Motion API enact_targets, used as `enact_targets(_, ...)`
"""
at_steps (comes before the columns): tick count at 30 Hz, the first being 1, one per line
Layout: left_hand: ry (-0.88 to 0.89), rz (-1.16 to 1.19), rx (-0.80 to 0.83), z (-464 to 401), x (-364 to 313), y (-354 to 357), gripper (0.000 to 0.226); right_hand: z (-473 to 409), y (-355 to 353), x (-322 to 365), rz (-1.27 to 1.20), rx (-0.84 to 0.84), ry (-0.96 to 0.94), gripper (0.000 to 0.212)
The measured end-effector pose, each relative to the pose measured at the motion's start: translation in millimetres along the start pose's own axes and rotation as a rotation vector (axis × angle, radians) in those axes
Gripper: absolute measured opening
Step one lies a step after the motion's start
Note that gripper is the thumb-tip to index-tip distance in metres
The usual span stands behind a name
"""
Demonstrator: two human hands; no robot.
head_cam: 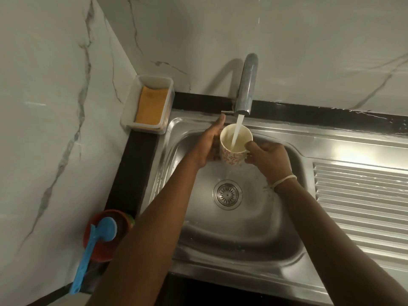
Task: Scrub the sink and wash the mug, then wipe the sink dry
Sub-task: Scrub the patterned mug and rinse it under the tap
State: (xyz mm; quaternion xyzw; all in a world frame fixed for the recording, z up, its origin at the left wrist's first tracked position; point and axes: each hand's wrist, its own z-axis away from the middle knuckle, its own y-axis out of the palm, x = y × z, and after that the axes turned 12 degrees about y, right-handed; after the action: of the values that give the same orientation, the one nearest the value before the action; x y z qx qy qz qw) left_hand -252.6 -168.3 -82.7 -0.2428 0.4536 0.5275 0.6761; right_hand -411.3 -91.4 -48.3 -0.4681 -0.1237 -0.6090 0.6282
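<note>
Under the running tap [246, 85], over the far part of the sink basin [240, 226], the patterned mug [234, 149] is held upright while the stream falls into its mouth. The right hand [266, 159] pinches it on the right side, where the handle seems to be; the left hand [209, 146] lies against its left wall, fingers mostly straight. The step in hand looks like rinsing the mug. Next it likely calls for tipping the water out toward the drain [227, 194] and setting the mug aside, perhaps on the ribbed drainboard [362, 195] at right. A sponge [150, 107] sits in a clear tray [132, 102] far left; a blue brush [95, 250] rests on a red bowl [119, 219] near left.
</note>
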Motion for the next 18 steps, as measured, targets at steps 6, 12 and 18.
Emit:
enact_targets(6,0.045,-0.043,-0.024,5,1,-6,0.068,-2,7,4,0.001,0.043,0.014,0.027)
enact_targets(12,0.087,-0.072,-0.012,3,-6,-4,0.063,-4,5,15,-0.042,0.185,0.059,0.046)
enact_targets(18,0.109,-0.106,0.012,6,-17,0,0.054,-6,5,17,-0.056,0.479,0.188,0.037)
